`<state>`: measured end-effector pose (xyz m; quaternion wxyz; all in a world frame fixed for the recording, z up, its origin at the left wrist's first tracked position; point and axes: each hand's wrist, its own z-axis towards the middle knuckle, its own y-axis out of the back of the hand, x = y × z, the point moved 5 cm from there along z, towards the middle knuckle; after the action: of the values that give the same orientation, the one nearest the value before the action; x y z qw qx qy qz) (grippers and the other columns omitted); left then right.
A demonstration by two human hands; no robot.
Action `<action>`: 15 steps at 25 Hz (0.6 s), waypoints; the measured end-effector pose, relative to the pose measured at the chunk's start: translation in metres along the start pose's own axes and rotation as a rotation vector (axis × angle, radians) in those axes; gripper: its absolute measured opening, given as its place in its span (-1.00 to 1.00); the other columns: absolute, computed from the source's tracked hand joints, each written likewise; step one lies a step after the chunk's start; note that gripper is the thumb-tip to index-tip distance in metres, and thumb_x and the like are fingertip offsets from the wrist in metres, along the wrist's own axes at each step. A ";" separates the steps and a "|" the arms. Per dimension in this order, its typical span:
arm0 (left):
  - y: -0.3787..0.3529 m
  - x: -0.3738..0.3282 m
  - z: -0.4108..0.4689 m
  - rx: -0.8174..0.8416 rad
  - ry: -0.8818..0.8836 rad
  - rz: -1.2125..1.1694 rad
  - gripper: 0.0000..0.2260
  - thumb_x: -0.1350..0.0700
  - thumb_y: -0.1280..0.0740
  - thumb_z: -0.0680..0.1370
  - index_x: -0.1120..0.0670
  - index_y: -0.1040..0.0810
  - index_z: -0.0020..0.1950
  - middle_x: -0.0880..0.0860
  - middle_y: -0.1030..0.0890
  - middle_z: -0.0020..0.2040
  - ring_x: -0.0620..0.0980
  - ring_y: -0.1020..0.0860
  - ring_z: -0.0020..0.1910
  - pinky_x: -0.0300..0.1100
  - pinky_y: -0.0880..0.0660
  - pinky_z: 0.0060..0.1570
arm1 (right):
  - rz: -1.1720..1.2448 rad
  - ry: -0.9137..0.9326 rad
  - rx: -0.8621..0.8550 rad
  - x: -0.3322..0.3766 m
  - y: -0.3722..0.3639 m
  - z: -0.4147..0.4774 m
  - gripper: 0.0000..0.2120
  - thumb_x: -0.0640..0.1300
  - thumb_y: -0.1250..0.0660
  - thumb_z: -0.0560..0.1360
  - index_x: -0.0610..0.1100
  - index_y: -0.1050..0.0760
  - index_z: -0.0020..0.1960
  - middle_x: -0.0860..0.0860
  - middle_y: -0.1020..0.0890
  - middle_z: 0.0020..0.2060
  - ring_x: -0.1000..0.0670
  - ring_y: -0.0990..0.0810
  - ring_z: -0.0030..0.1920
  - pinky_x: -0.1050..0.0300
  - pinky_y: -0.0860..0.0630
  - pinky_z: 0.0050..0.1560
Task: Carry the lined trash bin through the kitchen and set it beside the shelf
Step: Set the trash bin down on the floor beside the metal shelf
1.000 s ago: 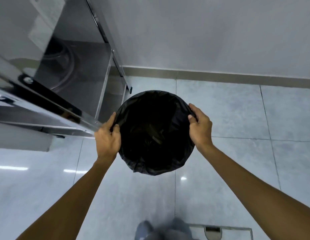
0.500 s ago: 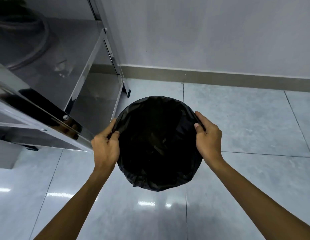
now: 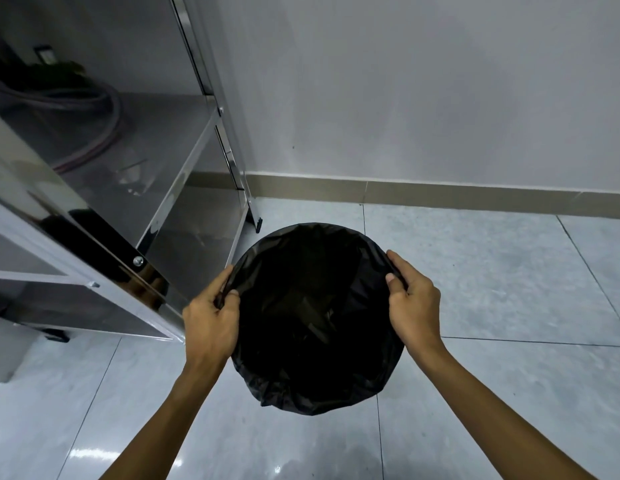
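Note:
The round trash bin (image 3: 315,317), lined with a black plastic bag, fills the middle of the view, seen from above. My left hand (image 3: 209,323) grips its left rim and my right hand (image 3: 414,306) grips its right rim, thumbs hooked inside over the bag. The steel shelf (image 3: 170,209) stands directly to the bin's left, its near corner post almost touching my left hand. Whether the bin rests on the floor or hangs just above it cannot be told; its base is hidden.
A white wall (image 3: 422,91) with a beige skirting runs behind the bin. Grey floor tiles (image 3: 502,271) spread to the right and toward me. A coiled hose (image 3: 76,109) lies on the shelf's middle level. A shelf foot (image 3: 258,225) sits just behind the bin.
The view has tilted up and nearer the shelf. The bin, held in both hands the same way, now sits lower in view and close against the shelf's corner.

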<state>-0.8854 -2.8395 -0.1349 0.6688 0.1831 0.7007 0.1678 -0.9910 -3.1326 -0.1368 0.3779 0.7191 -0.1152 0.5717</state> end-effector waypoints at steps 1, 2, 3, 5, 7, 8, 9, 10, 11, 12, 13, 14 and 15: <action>0.000 0.000 0.001 -0.005 -0.016 0.024 -0.63 0.22 -0.27 0.65 0.04 -0.53 0.46 0.04 -0.63 0.22 -0.25 -0.59 -0.04 -0.10 -0.56 0.24 | 0.015 -0.005 0.013 0.001 0.000 -0.001 -0.60 -0.25 -0.25 0.64 -0.08 -0.47 0.47 0.05 -0.59 0.33 0.09 -0.54 0.31 0.63 -0.29 0.12; 0.001 0.000 0.003 -0.009 -0.029 0.050 -0.63 0.18 -0.28 0.65 0.04 -0.51 0.47 0.07 -0.61 0.20 -0.13 -0.57 0.01 0.01 -0.57 0.25 | 0.044 -0.017 0.022 0.002 0.002 -0.003 -0.57 -0.19 -0.28 0.64 -0.04 -0.43 0.50 0.08 -0.57 0.33 0.09 -0.52 0.33 0.54 -0.32 0.19; 0.002 -0.001 0.002 -0.006 -0.038 0.068 -0.61 0.13 -0.30 0.65 0.04 -0.48 0.50 0.08 -0.56 0.17 -0.02 -0.54 0.05 0.06 -0.55 0.26 | 0.087 -0.037 0.022 0.002 0.005 -0.007 -0.53 -0.12 -0.30 0.63 0.01 -0.39 0.53 0.12 -0.55 0.32 0.11 -0.51 0.32 0.41 -0.36 0.25; 0.003 0.000 -0.005 0.017 -0.027 0.029 -0.51 0.02 -0.33 0.64 0.02 -0.36 0.57 0.06 -0.48 0.22 0.04 -0.50 0.15 0.02 -0.52 0.26 | 0.204 -0.100 0.011 -0.002 0.012 -0.026 -0.44 0.05 -0.34 0.60 0.08 -0.30 0.56 0.16 -0.53 0.30 0.15 -0.50 0.30 0.21 -0.40 0.34; 0.005 0.007 -0.027 0.033 0.025 -0.136 -0.40 -0.07 -0.34 0.60 0.00 -0.26 0.61 0.04 -0.45 0.36 0.02 -0.47 0.28 -0.07 -0.48 0.23 | 0.284 -0.159 0.012 -0.017 0.015 -0.053 -0.35 0.22 -0.32 0.55 0.12 -0.25 0.58 0.19 -0.52 0.32 0.13 -0.49 0.34 0.06 -0.41 0.41; 0.006 0.010 -0.041 0.037 0.049 -0.219 -0.37 -0.10 -0.32 0.57 0.00 -0.24 0.61 0.04 -0.45 0.41 0.01 -0.46 0.33 -0.12 -0.46 0.23 | 0.303 -0.197 0.034 -0.025 0.014 -0.067 -0.29 0.32 -0.30 0.51 0.14 -0.22 0.58 0.20 -0.49 0.34 0.11 -0.47 0.37 0.00 -0.39 0.44; 0.005 0.013 -0.055 0.049 0.071 -0.277 -0.35 -0.12 -0.30 0.56 0.00 -0.24 0.62 0.03 -0.44 0.45 -0.01 -0.45 0.37 -0.18 -0.46 0.23 | 0.328 -0.239 0.064 -0.033 0.013 -0.080 -0.22 0.42 -0.27 0.46 0.17 -0.20 0.59 0.22 -0.46 0.37 0.09 -0.44 0.41 -0.06 -0.36 0.47; 0.001 0.018 -0.066 0.073 0.092 -0.320 -0.37 -0.12 -0.27 0.56 -0.01 -0.25 0.61 -0.01 -0.45 0.46 -0.06 -0.46 0.38 -0.24 -0.46 0.24 | 0.356 -0.282 0.099 -0.043 0.010 -0.090 -0.17 0.49 -0.22 0.41 0.19 -0.17 0.59 0.21 -0.42 0.43 0.07 -0.40 0.45 -0.11 -0.33 0.48; -0.003 0.023 -0.078 0.103 0.108 -0.361 -0.42 -0.11 -0.25 0.57 -0.04 -0.28 0.60 -0.07 -0.47 0.45 -0.14 -0.47 0.38 -0.31 -0.47 0.26 | 0.390 -0.319 0.139 -0.051 0.006 -0.100 -0.15 0.54 -0.17 0.39 0.22 -0.15 0.59 0.21 -0.36 0.49 0.07 -0.36 0.49 -0.15 -0.32 0.49; -0.008 0.028 -0.088 0.127 0.112 -0.402 -0.47 -0.12 -0.23 0.59 -0.08 -0.32 0.57 -0.15 -0.49 0.42 -0.23 -0.48 0.37 -0.33 -0.46 0.31 | 0.424 -0.337 0.176 -0.057 0.001 -0.108 -0.16 0.56 -0.12 0.39 0.25 -0.15 0.58 0.21 -0.32 0.53 0.07 -0.33 0.51 -0.19 -0.30 0.49; -0.013 0.031 -0.095 0.140 0.113 -0.435 -0.51 -0.16 -0.22 0.61 -0.13 -0.34 0.54 -0.22 -0.50 0.40 -0.30 -0.47 0.37 -0.32 -0.43 0.36 | 0.452 -0.343 0.206 -0.063 -0.005 -0.115 -0.18 0.57 -0.09 0.40 0.28 -0.14 0.58 0.23 -0.30 0.53 0.09 -0.31 0.51 -0.21 -0.29 0.49; -0.018 0.034 -0.100 0.148 0.120 -0.459 -0.49 -0.24 -0.21 0.60 -0.15 -0.34 0.54 -0.25 -0.49 0.41 -0.34 -0.44 0.38 -0.26 -0.38 0.41 | 0.471 -0.346 0.228 -0.067 -0.012 -0.122 -0.21 0.57 -0.06 0.40 0.31 -0.14 0.57 0.25 -0.32 0.52 0.11 -0.31 0.51 -0.22 -0.29 0.49; -0.022 0.037 -0.103 0.151 0.129 -0.473 -0.39 -0.35 -0.22 0.56 -0.13 -0.33 0.55 -0.23 -0.48 0.43 -0.33 -0.42 0.41 -0.18 -0.34 0.46 | 0.488 -0.349 0.243 -0.070 -0.019 -0.128 -0.24 0.57 -0.04 0.41 0.35 -0.15 0.55 0.27 -0.34 0.51 0.12 -0.32 0.51 -0.22 -0.28 0.49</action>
<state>-0.9907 -2.8398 -0.1728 0.6276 0.0526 0.7759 -0.0348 -1.0962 -3.0518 -0.2009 0.1155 0.7974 -0.2780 0.5230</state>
